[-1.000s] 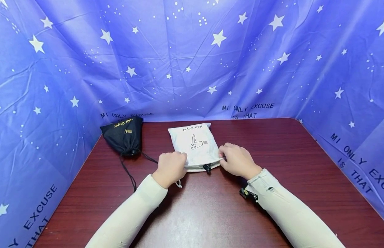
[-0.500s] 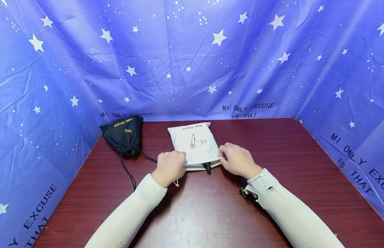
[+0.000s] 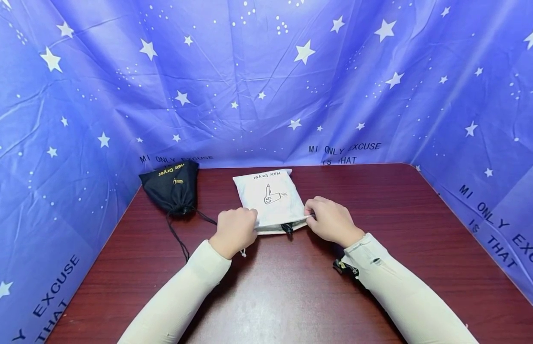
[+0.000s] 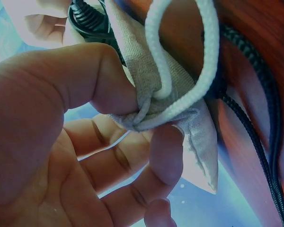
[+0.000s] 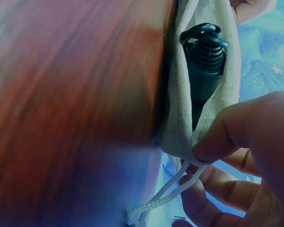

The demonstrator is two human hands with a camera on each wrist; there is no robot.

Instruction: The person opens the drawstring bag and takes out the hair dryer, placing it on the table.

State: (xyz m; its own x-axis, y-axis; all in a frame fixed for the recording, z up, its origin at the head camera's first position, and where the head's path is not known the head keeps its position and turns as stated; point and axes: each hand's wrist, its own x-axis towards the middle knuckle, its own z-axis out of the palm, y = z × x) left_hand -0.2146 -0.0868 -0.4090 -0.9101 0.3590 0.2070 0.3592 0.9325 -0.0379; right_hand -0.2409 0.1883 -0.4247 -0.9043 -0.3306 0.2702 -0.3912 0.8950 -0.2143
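Reaches forward over dark red counter (image 3: 266, 296) with both forearms in pale sleeves (image 3: 176, 296), angled inward from the lower corners of the head view. Holds left hand (image 3: 235, 231) back up, with knuckles away from the body; holds right hand (image 3: 331, 222) back up too, turned inward to face the left one. Pinches one corner of the mouth of white bag (image 3: 271, 198) between left thumb and finger, right where white cord (image 4: 210, 52) comes out in a loop; has other left fingers bent and slightly spread below the hem. Pinches the opposite corner between right thumb and fingertips, with remaining fingers curled underneath and more of the white cord hanging past. Has only cloth hem in both hands, with thumbs pressed down on it. Has the bag lying flat on the counter, directly between and a little beyond the hands, with mouth toward the body. Stretches mouth sideways, leaving a narrow gap. Shows black ribbed cord end (image 5: 206, 61) poking out there. Reads "Hair Dryer" on upper face, upside down, beside a dryer drawing. See black bag (image 3: 174, 188) to the left, well apart from the white one, with black cord (image 3: 177, 236) trailing near left hand. Backed by blue star-print cloth (image 3: 266, 71).
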